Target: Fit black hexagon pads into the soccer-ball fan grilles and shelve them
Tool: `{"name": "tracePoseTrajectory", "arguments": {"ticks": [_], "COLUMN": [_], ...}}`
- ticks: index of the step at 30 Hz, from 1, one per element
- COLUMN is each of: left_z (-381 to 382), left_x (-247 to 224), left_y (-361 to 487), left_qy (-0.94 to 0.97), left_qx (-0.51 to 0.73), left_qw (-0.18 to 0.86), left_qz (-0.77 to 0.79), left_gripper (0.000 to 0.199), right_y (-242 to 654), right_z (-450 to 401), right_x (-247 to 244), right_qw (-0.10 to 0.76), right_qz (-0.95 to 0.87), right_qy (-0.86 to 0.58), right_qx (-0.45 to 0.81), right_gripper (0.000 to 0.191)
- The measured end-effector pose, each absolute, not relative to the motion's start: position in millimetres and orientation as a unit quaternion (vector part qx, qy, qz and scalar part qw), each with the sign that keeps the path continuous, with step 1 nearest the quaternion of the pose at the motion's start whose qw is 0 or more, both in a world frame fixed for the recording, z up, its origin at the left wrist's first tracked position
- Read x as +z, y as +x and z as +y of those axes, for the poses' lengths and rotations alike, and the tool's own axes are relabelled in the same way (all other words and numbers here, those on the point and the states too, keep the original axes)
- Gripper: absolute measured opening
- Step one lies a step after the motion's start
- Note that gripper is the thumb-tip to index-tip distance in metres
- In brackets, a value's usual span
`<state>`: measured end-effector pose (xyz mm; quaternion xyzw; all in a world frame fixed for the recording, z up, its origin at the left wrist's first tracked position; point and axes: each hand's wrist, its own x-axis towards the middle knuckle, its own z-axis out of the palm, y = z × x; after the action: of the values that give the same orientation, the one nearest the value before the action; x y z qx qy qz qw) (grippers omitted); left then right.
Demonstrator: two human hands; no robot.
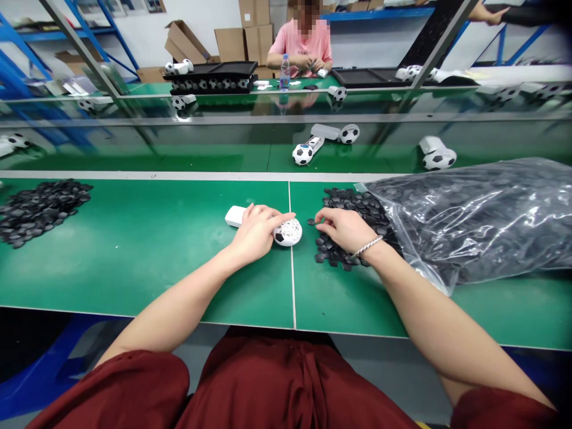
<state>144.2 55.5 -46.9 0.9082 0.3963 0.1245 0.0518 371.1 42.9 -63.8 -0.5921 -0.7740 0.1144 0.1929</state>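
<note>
Left hand (254, 233) grasps a white lattice ball shell (288, 232) with a white handle (235, 215), mid-worktop (134, 280). Right hand (344, 231) loosely open on black hexagonal patches (333, 253), beside a clear plastic bag (469, 220).

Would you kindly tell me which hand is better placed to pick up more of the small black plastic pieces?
Probably the right hand: it rests on the heap of small black plastic pieces, while the left hand is occupied gripping the white lattice ball with its white handle.
</note>
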Motion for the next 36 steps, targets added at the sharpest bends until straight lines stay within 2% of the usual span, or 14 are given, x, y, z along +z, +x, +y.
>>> {"name": "tracePoseTrajectory", "arguments": {"ticks": [3, 6, 9, 11, 12, 17, 25, 27, 31, 33, 34, 36], "left_z": [55.5, 53.2, 49.0, 46.7, 45.9, 45.4, 49.2, 49.8, 48.5, 48.4, 48.9, 51.0], "left_x": [-44.3, -40.5, -39.4, -40.6, -41.4, -41.1, -37.9, -39.0, -40.2, -40.6, -40.9, -42.4], "left_y": [142.6, 142.7, 145.5, 147.5, 148.3, 147.9, 144.8, 145.5, 148.0, 148.4, 148.2, 147.3], "left_qy": [0.908, 0.912, 0.910, 0.906, 0.905, 0.914, 0.905, 0.891, 0.874, 0.866, 0.864, 0.867], "left_qx": [0.124, 0.147, 0.219, 0.264, 0.277, 0.285, 0.301, 0.333, 0.367, 0.363, 0.352, 0.302], "left_qw": [0.052, 0.089, 0.082, 0.029, 0.004, -0.054, -0.005, 0.032, 0.115, 0.134, 0.137, 0.141], "left_qz": [0.398, 0.371, 0.342, 0.330, 0.323, 0.285, 0.301, 0.306, 0.298, 0.316, 0.332, 0.370], "left_gripper": [0.063, 0.057, 0.034, 0.014, 0.012, 0.020, 0.018, 0.015, 0.010, 0.009, 0.017, 0.047], "right_y": [366.0, 358.0, 350.3, 346.4, 344.8, 338.5, 337.9, 337.5, 336.3, 336.7, 337.2, 339.0], "right_z": [40.9, 37.8, 33.6, 30.5, 29.0, 23.5, 21.5, 20.6, 19.6, 20.5, 21.2, 22.9], "right_x": [-65.4, -66.7, -62.7, -58.3, -56.2, -51.2, -52.6, -54.8, -58.9, -59.7, -59.8, -59.8], "right_qw": [0.254, 0.345, 0.404, 0.414, 0.411, 0.391, 0.405, 0.432, 0.492, 0.509, 0.514, 0.514], "right_qz": [-0.759, -0.679, -0.587, -0.554, -0.544, -0.517, -0.567, -0.604, -0.692, -0.698, -0.688, -0.661], "right_qy": [-0.558, -0.511, -0.456, -0.436, -0.431, -0.408, -0.374, -0.366, -0.381, -0.381, -0.384, -0.400], "right_qx": [0.217, 0.399, 0.532, 0.576, 0.591, 0.643, 0.613, 0.561, 0.366, 0.330, 0.340, 0.372], "right_gripper": [0.005, 0.007, 0.020, 0.025, 0.026, 0.028, 0.025, 0.023, 0.011, 0.010, 0.011, 0.014]}}
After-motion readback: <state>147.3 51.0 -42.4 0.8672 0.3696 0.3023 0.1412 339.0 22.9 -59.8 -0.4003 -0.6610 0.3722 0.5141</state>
